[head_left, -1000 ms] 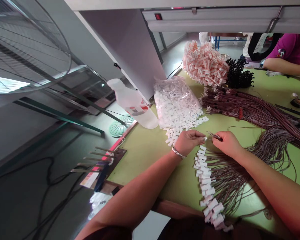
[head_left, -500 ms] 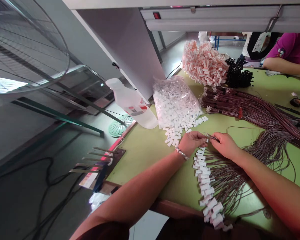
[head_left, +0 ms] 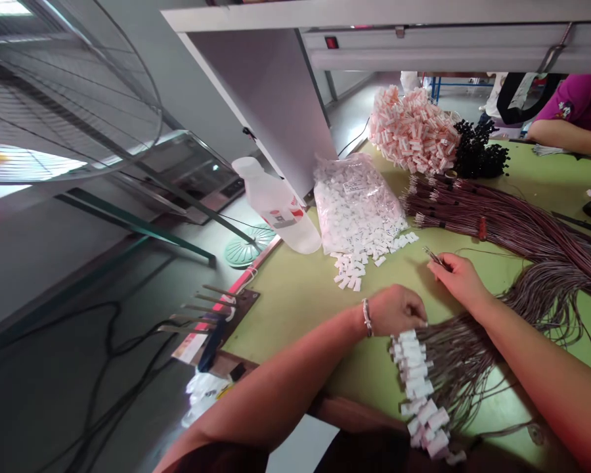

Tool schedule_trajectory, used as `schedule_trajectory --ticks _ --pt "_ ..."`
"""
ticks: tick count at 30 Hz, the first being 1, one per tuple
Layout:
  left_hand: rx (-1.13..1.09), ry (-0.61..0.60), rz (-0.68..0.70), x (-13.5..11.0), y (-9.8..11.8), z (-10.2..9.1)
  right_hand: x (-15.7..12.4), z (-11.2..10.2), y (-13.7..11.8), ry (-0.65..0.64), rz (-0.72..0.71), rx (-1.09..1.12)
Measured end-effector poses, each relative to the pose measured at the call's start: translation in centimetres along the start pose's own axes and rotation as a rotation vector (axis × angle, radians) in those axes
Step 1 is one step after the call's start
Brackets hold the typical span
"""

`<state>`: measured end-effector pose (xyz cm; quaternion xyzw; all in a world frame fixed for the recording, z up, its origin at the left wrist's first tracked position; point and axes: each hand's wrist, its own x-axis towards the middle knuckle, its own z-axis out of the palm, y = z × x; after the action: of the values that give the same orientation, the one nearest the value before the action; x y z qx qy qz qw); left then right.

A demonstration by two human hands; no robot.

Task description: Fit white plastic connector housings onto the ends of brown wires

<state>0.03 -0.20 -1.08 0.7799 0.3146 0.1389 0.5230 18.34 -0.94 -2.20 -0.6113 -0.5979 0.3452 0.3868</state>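
Observing from a distance through the head camera, I record the following, with clock bearings read on the picture. The green table [head_left: 285,315] carries all of the work. Across it, at 1 to 2 o'clock from the right hand [head_left: 458,279], lies a thick bundle of brown wires [head_left: 512,210]. A plastic bag of white plugs [head_left: 358,197] sits at 11 o'clock from the left hand [head_left: 396,310], with a bottle [head_left: 288,213] just beside it at 9 o'clock and a heap of pink pieces [head_left: 414,131] near it at 2 o'clock. A row of wired white plugs [head_left: 418,381] runs from the left hand toward 5 o'clock, wires trailing off toward 2.

The right hand pinches a short wire bunch [head_left: 439,261] between thumb and fingers, metal tips pointing to 10 o'clock. The left hand is curled at the top end of the row; a small white bit shows at its fingertips, but I cannot tell whether they pinch it or merely rest against it.

I judge the step in hand to be placing a wired plug at the head of the row. In my assessment, the next move calls for free left fingers, one of the loose white plugs [head_left: 349,270] at 10 o'clock, and a single tip separated from the bunch.
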Motion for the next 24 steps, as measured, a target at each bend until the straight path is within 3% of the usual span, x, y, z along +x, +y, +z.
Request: schedule_trajectory --ticks 1,2,3,6,7,10,13,17,20,24 --pt "0.046 -0.083 0.064 -0.2 0.0 -0.3 0.0 0.1 0.0 -0.017 0.024 0.050" --pt "0.103 -0.085 0.103 -0.3 0.0 -0.8 0.0 0.2 0.0 -0.034 0.048 0.090" --pt "0.181 -0.004 0.113 -0.3 -0.1 -1.4 -0.1 0.3 0.0 -0.041 0.070 0.119" --pt "0.544 0.502 -0.082 0.3 -0.9 -3.6 -0.4 0.8 -0.2 -0.027 0.078 0.128" --pt "0.636 0.580 -0.156 0.6 -1.3 -4.2 -0.5 0.9 -0.3 -0.024 0.063 0.110" --pt "0.821 0.504 -0.288 1.5 -2.2 -5.0 -0.7 1.2 -0.5 -0.019 0.013 0.053" --pt "0.897 0.383 -0.318 1.8 -2.4 -4.8 -0.8 1.2 -0.5 -0.023 -0.006 0.009" --pt "0.739 0.442 -0.223 1.3 -1.9 -4.4 -0.8 1.2 -0.4 -0.044 0.022 -0.001" --pt "0.344 0.468 -0.168 0.9 -1.4 -3.8 -0.7 1.2 -0.2 -0.034 0.031 0.054" --pt "-0.203 0.320 -0.281 1.2 -0.8 -2.2 -0.7 1.1 -0.2 -0.027 -0.029 -0.019"
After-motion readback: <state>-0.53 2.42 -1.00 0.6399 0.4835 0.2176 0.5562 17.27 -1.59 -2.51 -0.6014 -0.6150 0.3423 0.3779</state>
